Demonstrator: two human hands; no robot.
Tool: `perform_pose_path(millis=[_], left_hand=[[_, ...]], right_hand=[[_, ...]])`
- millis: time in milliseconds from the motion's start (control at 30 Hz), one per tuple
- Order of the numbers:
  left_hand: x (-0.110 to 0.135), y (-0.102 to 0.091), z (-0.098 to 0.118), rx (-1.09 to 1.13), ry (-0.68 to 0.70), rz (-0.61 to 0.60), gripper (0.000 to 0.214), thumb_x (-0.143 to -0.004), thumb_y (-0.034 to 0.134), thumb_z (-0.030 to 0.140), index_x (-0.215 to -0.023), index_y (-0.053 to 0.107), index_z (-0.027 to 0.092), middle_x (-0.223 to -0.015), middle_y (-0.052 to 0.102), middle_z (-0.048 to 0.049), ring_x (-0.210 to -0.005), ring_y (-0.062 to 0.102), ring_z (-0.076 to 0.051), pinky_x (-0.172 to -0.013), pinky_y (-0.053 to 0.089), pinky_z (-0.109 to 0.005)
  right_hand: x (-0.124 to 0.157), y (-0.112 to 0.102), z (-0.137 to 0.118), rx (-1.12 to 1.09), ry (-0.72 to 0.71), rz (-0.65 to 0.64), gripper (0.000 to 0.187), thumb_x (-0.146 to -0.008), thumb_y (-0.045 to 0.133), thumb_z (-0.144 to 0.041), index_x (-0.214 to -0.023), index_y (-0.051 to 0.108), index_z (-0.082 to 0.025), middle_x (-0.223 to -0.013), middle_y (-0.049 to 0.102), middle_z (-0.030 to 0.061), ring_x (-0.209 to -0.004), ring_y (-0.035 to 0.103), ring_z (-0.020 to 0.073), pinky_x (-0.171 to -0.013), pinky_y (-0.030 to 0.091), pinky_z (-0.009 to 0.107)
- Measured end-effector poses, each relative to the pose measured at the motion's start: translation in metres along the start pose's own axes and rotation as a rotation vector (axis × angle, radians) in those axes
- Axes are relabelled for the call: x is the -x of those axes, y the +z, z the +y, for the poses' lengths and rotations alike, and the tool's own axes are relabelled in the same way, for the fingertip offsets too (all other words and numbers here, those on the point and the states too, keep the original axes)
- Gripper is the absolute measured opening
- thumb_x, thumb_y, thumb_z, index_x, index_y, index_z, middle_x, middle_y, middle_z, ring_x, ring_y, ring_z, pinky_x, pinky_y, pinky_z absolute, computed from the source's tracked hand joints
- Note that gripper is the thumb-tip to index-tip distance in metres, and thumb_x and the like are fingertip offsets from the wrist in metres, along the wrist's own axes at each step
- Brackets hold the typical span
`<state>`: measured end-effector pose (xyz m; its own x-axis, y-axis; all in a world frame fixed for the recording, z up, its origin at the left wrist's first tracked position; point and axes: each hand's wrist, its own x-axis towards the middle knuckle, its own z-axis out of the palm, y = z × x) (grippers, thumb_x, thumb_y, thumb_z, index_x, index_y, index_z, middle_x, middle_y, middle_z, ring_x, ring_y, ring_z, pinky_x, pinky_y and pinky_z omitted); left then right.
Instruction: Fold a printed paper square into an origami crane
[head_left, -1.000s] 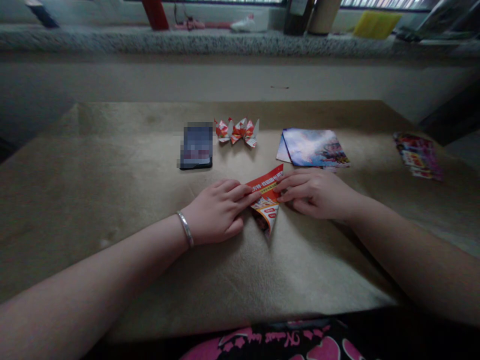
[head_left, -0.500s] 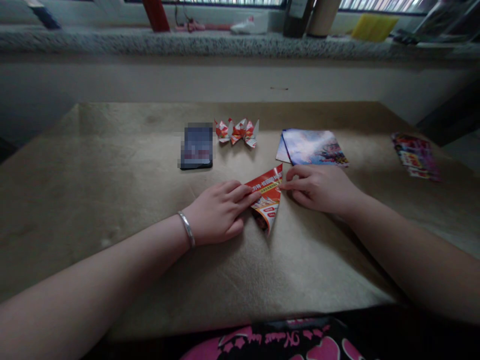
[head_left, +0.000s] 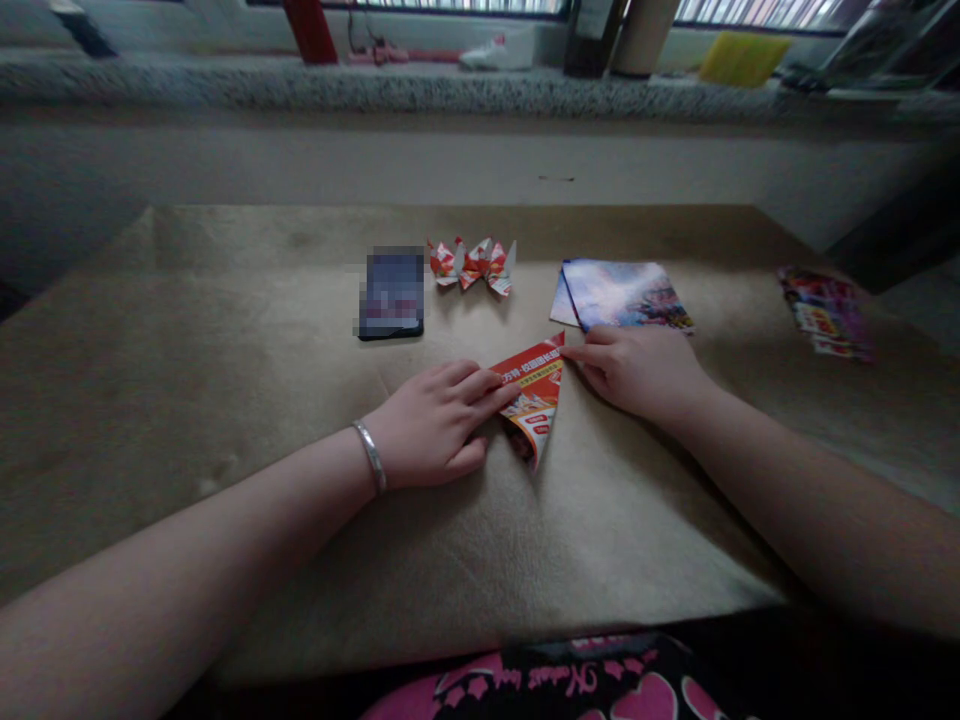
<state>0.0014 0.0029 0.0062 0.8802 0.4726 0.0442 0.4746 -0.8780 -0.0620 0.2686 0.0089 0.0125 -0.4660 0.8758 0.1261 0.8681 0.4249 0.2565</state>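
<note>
A red, orange and white printed sheet folded into a triangle (head_left: pixel 541 388) lies on the table, its lower corner lifted a little and its inner layer showing. My left hand (head_left: pixel 439 420), with a silver bangle at the wrist, rests flat, outstretched fingertips on the triangle's left side. My right hand (head_left: pixel 645 370) is at the upper right corner. Its index fingertip touches the edge there, and the other fingers are curled in beneath, with no paper visible between them. Behind the triangle stand several small folded paper cranes (head_left: pixel 474 265) in the same red and white print.
A dark, pixelated flat object (head_left: pixel 392 295) lies left of the cranes. Picture-printed sheets (head_left: pixel 630 292) lie just beyond my right hand. More colourful printed papers (head_left: pixel 825 315) are at the far right. Behind the table (head_left: pixel 465 560), a stone windowsill (head_left: pixel 420 88) holds bottles and small items.
My right hand has slid slightly up along the triangle's right edge to the top corner, its fingers drawing closer together. The left hand stays in place on the paper.
</note>
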Motion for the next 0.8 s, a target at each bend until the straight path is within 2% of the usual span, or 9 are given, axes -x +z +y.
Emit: perform_pose_path(millis=[267, 633, 800], left_hand=[[-0.0008, 0.0009, 0.0014, -0.01, 0.009, 0.007, 0.058, -0.088, 0.042, 0.034, -0.143, 0.04, 0.014, -0.132, 0.051, -0.011, -0.116, 0.046, -0.026, -0.104, 0.037, -0.039], [-0.0012, 0.0015, 0.0012, 0.011, 0.004, 0.002, 0.058, -0.088, 0.042, 0.035, -0.143, 0.04, 0.015, -0.132, 0.051, -0.011, -0.117, 0.046, -0.027, -0.105, 0.037, -0.041], [-0.0014, 0.0002, 0.0024, 0.007, 0.002, 0.004, 0.058, -0.088, 0.042, 0.035, -0.143, 0.04, 0.015, -0.133, 0.051, -0.0109, -0.117, 0.046, -0.027, -0.105, 0.036, -0.04]], right_hand=[[-0.0033, 0.0032, -0.0027, 0.015, 0.111, -0.02, 0.04, -0.094, 0.034, -0.031, -0.119, 0.066, -0.029, -0.088, 0.069, 0.0052, -0.062, 0.058, 0.0154, -0.049, 0.014, 0.029], [-0.0073, 0.0089, 0.0, 0.008, 0.177, -0.004, 0.041, -0.093, 0.034, -0.028, -0.119, 0.066, -0.028, -0.091, 0.07, 0.0072, -0.066, 0.064, 0.0184, -0.047, 0.018, 0.029], [-0.0081, 0.0072, 0.0016, 0.007, 0.153, -0.012, 0.042, -0.093, 0.034, -0.029, -0.12, 0.065, -0.027, -0.092, 0.07, 0.0078, -0.068, 0.064, 0.0187, -0.047, 0.017, 0.029]])
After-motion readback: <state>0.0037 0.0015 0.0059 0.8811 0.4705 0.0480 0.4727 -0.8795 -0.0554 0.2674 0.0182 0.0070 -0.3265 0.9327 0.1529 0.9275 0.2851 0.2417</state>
